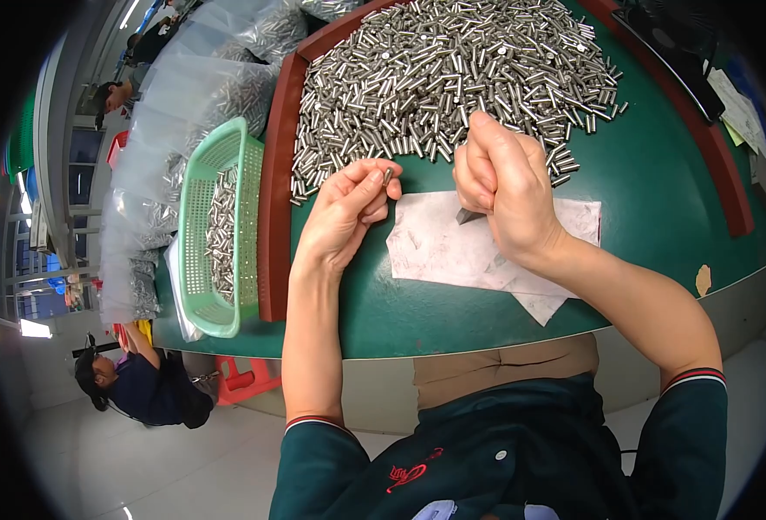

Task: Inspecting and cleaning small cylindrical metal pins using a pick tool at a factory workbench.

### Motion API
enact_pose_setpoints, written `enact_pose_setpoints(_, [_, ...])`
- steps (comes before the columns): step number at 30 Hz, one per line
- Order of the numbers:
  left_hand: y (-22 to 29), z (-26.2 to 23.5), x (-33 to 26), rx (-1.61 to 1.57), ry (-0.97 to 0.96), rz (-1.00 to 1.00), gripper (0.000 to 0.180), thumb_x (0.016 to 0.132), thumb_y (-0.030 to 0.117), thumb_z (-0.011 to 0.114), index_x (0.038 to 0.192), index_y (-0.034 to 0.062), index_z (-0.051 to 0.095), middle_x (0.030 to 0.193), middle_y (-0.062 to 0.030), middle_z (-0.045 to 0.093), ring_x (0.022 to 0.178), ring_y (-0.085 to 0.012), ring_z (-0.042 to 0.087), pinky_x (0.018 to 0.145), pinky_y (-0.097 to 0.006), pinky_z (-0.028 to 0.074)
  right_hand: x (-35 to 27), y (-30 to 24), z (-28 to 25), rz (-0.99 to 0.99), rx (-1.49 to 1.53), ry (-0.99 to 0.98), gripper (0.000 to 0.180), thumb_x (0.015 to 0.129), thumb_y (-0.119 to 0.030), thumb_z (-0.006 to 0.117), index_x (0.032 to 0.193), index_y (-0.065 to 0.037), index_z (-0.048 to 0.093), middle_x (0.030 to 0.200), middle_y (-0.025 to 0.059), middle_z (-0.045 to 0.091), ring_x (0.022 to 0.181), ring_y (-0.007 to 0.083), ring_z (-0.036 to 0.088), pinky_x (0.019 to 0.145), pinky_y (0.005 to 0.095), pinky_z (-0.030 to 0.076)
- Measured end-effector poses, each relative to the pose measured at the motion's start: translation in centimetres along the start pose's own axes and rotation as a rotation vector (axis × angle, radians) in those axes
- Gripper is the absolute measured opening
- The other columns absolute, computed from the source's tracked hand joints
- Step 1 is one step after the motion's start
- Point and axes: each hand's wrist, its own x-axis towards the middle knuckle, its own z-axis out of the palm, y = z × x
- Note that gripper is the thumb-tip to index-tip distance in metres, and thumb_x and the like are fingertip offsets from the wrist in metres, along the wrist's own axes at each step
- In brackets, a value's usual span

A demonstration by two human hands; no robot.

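Observation:
My left hand (346,210) pinches a small metal pin (388,176) between thumb and fingertips, just in front of a big heap of short shiny metal pins (452,87). Closed in a fist, my right hand (511,186) grips a dark grey piece (467,216) whose wedge-like end pokes out below the fingers. The rest of that piece is hidden in the palm, so its kind does not show. Beneath the right hand a smudged, pale pink cloth (435,247) lies on the green tabletop (365,303).
Red-brown strips (276,217) border the heap. Left of them stands a light green plastic basket (195,290) partly filled with pins, beside clear bags (153,147) of metal parts. A dark flat device (682,74) lies at the right. Another person (153,381) works at the lower left, near a red stool (246,379).

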Motion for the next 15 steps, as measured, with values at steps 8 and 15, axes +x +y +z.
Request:
enact_pose_setpoints(8, [0.4,3.8,-1.1,0.497,0.063,0.097,0.010,0.084,0.008,0.052,0.087,-0.0017,0.053,0.067,-0.0022,0.056,0.058,-0.0038,0.048,0.052,-0.016,0.036,0.0,0.2,-0.2,-0.015,-0.012,0.009,0.042,0.090,-0.025,0.033,0.051,-0.010,0.027,0.043,0.0006,0.030,0.039,0.0071,0.021,0.039,0.0222,0.019])
enact_pose_setpoints(15, [-1.0,5.6,-1.5,1.135,0.075,0.250,0.016,0.070,0.007,0.065,0.069,-0.0008,0.051,0.048,-0.0070,0.044,0.041,-0.0182,0.040,0.042,-0.030,0.034,0.1,-0.1,-0.1,0.000,0.052,0.032,0.043,0.089,-0.026,0.032,0.050,-0.012,0.026,0.042,-0.0001,0.029,0.039,0.0075,0.020,0.038,0.0227,0.018])
